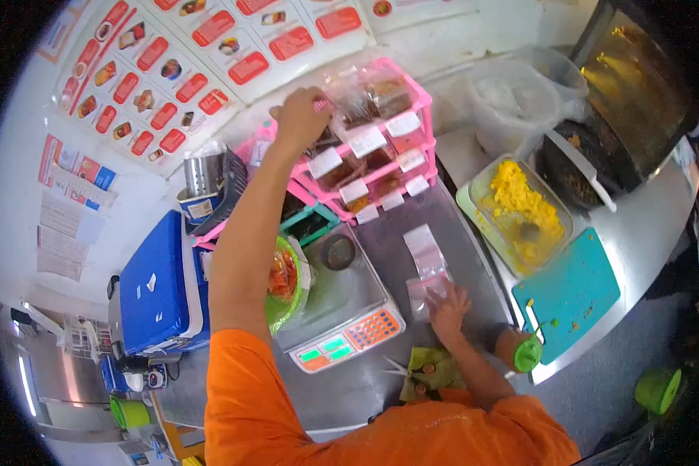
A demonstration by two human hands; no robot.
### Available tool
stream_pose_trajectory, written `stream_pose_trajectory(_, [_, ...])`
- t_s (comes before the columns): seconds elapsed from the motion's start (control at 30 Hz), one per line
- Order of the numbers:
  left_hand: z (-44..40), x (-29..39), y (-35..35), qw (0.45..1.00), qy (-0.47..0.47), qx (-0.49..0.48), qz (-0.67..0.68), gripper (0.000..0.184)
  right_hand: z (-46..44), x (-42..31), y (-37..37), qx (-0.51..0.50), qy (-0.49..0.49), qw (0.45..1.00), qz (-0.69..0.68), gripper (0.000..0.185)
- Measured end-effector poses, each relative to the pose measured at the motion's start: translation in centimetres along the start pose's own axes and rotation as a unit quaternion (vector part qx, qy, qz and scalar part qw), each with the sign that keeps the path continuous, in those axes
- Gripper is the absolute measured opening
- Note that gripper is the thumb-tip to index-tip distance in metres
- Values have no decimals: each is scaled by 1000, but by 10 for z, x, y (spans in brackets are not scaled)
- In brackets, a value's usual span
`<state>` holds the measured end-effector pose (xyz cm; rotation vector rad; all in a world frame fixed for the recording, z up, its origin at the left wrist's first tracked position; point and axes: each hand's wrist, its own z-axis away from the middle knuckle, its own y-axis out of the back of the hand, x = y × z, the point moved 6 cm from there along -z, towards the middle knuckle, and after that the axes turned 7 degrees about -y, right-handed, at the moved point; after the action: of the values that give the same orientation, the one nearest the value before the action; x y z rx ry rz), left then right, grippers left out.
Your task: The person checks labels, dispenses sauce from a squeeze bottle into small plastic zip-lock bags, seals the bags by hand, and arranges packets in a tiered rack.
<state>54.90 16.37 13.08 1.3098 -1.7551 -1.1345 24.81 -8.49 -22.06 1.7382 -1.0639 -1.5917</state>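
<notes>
My left hand (301,116) reaches up to the top tier of a pink storage rack (421,97), its fingers curled in beside clear plastic bags (357,81). What those fingers hold, if anything, is hidden. My right hand (448,309) lies with its fingers spread on a small clear zip bag (421,295) on the steel counter. A second flat clear bag (425,247) lies just beyond it. Left of these stands a digital scale (346,342) with lit green displays and a small dark round dish (339,252) on its pan.
A green basket (285,314) with red-orange contents stands by the scale. On the right are a tub of yellow food (516,194), a teal cutting board (571,299), a knife (579,163) and a green-lidded container (526,353). A blue cooler box (155,283) stands left.
</notes>
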Motion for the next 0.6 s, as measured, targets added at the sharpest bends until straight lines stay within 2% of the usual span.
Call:
stream_pose_trajectory(0.07, [23,13,16,988,-42,111,97,23,2,10,-7,18,35,999,3,20])
stream_pose_trajectory(0.13, [72,55,52,963,-75,134,220,19,-4,3,7,21,20,999,-21,19])
stream_pose_trajectory(0.2, [133,96,72,961,-92,35,257,19,-3,4,6,21,17,1000,-6,19])
stream_pose_trajectory(0.27, [201,123,77,948,-196,-15,252,15,2,10,3,21,18,1000,6,18])
stream_pose_trajectory(0.33, [262,132,67,906,-145,-89,387,12,-3,21,-1,-7,-2,999,-43,20])
stream_pose_trajectory(0.4, [326,125,41,888,-43,-131,438,11,-9,26,5,-11,-20,999,-44,17])
stream_pose_trajectory(0.47, [381,124,25,874,69,-140,460,11,-16,29,11,-13,-34,998,-47,15])
stream_pose_trajectory(0.5, [406,128,22,874,71,-135,461,11,-17,30,16,3,-26,996,-87,14])
stream_pose_trajectory(0.57, [452,127,4,825,198,-143,510,13,-24,28,23,21,-9,992,-125,13])
stream_pose_trajectory(0.6, [467,133,0,824,201,-136,512,13,-26,34,19,-11,-60,983,-175,13])
